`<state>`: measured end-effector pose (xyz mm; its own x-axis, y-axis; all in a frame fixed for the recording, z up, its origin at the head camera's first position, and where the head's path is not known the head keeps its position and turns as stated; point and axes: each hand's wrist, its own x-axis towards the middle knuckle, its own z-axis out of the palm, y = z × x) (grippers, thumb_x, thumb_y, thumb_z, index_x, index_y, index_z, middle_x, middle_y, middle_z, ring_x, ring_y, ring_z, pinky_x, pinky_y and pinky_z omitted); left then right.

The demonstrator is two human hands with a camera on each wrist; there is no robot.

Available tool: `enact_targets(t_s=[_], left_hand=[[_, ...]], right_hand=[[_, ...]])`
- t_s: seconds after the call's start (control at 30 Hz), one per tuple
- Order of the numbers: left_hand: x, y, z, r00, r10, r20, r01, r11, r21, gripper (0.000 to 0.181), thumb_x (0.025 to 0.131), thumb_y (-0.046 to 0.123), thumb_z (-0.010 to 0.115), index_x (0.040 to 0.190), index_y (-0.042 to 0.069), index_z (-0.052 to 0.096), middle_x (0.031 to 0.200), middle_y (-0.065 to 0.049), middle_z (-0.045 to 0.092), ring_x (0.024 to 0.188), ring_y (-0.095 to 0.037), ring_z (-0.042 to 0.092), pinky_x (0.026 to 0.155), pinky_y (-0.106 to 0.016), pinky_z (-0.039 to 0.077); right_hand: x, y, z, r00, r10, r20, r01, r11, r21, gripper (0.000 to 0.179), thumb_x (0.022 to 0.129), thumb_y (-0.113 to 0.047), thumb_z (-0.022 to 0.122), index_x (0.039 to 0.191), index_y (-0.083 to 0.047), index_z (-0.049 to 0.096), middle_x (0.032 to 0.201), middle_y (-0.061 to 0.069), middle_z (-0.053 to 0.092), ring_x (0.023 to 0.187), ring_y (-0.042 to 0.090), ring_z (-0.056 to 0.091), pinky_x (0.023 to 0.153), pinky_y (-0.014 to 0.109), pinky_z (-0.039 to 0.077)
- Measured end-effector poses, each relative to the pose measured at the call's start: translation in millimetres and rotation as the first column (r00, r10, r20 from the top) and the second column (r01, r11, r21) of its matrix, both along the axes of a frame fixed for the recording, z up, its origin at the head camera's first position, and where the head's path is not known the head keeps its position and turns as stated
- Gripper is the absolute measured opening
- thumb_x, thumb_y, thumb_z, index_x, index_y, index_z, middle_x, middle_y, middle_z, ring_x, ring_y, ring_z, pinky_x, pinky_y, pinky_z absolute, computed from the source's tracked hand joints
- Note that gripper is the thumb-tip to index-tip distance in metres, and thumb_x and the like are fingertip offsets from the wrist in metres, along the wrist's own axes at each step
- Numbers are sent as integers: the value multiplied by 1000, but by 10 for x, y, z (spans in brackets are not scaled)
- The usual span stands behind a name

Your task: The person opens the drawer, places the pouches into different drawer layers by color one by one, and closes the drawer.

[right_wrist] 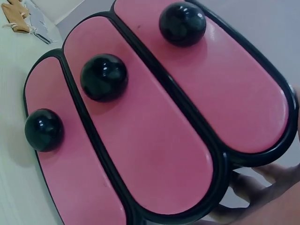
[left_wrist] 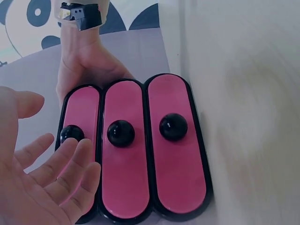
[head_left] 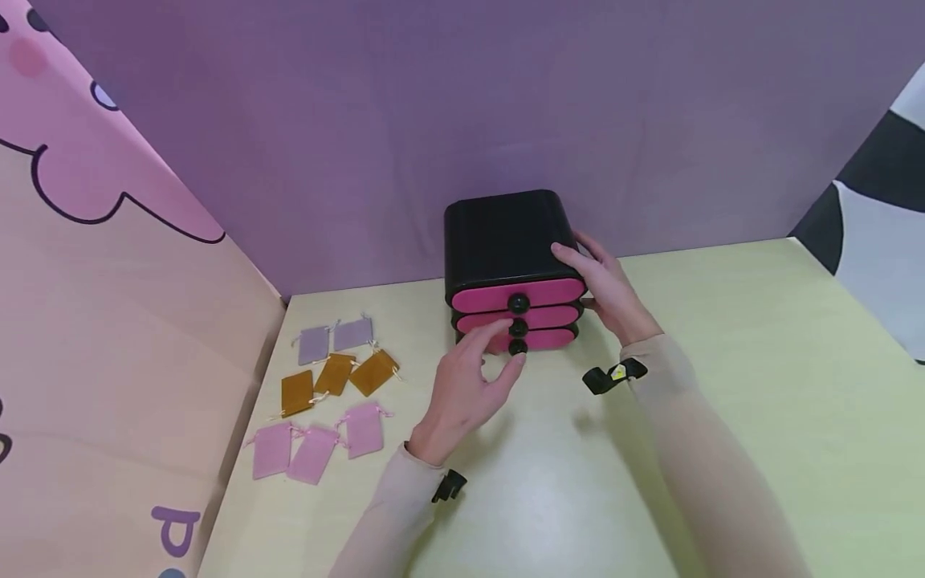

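A small black drawer cabinet (head_left: 506,241) with three pink drawer fronts (left_wrist: 124,183) and round black knobs (right_wrist: 104,77) stands against the back wall. At its right side my right hand (head_left: 610,289) holds it, thumb over the top edge and fingers bent along the side. My left hand (head_left: 470,385) hovers before the drawers, thumb and fingers apart, close to the knobs in the head view. In the left wrist view its fingers (left_wrist: 70,173) are spread and gently bent near the top drawer, holding nothing. All three drawers look closed.
Left of the cabinet lie small drawstring pouches: grey-lilac ones (head_left: 352,334), brown ones (head_left: 297,392) and pink ones (head_left: 364,429). A purple wall (head_left: 361,144) rises behind the pale table (head_left: 723,337), and a printed panel (head_left: 130,321) borders the left.
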<state>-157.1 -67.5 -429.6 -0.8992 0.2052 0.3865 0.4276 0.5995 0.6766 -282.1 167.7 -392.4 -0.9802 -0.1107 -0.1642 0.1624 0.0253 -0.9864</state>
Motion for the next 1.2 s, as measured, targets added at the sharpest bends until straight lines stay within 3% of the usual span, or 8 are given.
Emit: enact_targets(t_s=[0.17, 0.3, 0.5, 0.7, 1.0, 1.2], left_hand=[[-84, 91, 24, 999, -35, 22, 33, 996, 77, 50, 102, 34, 69, 149, 19, 60, 134, -6, 71, 110, -21, 73, 92, -43, 61], [-175, 95, 79, 999, -42, 27, 38, 991, 127, 50, 102, 30, 70, 150, 20, 60, 133, -6, 72, 108, -21, 75, 96, -38, 61], [-268, 127, 91, 998, -34, 60, 27, 993, 113, 48, 103, 31, 67, 150, 22, 59, 126, -5, 76, 96, -17, 76, 85, -32, 60], [-332, 174, 77, 995, -38, 95, 25, 990, 142, 46, 104, 28, 67, 149, 23, 59, 126, -3, 78, 98, -19, 77, 89, -34, 61], [-423, 219, 102, 987, -79, 141, 52, 981, 185, 47, 104, 27, 67, 150, 24, 58, 126, -8, 77, 102, -23, 78, 91, -35, 62], [-464, 234, 95, 984, -103, 145, 66, 969, 238, 44, 105, 22, 67, 148, 22, 59, 124, -11, 76, 108, -24, 77, 97, -34, 61]], right_hand=[[5, 29, 49, 1000, -27, 16, 26, 999, 31, 92, 96, -60, 69, 171, -36, 22, 181, -1, 10, 164, 31, 21, 125, 72, 25], [-3, 5, 47, 999, -31, 11, 30, 999, 32, 90, 96, -59, 70, 170, -38, 24, 181, -4, 10, 165, 29, 21, 125, 72, 26], [28, 45, 97, 998, 2, 68, -8, 996, 90, 94, 94, -64, 69, 170, -40, 20, 181, -1, 9, 166, 30, 17, 122, 74, 29], [65, 128, 183, 993, 15, 119, -36, 983, 182, 102, 89, -73, 70, 171, -38, 18, 181, 1, 13, 164, 28, 22, 121, 63, 37], [71, 131, 218, 995, -10, 97, -6, 986, 164, 102, 90, -69, 72, 171, -31, 23, 180, 1, 18, 161, 24, 27, 101, 42, 54], [76, 102, 201, 997, -25, 76, 13, 987, 158, 99, 91, -68, 71, 170, -29, 27, 179, 1, 21, 161, 24, 27, 106, 46, 53]])
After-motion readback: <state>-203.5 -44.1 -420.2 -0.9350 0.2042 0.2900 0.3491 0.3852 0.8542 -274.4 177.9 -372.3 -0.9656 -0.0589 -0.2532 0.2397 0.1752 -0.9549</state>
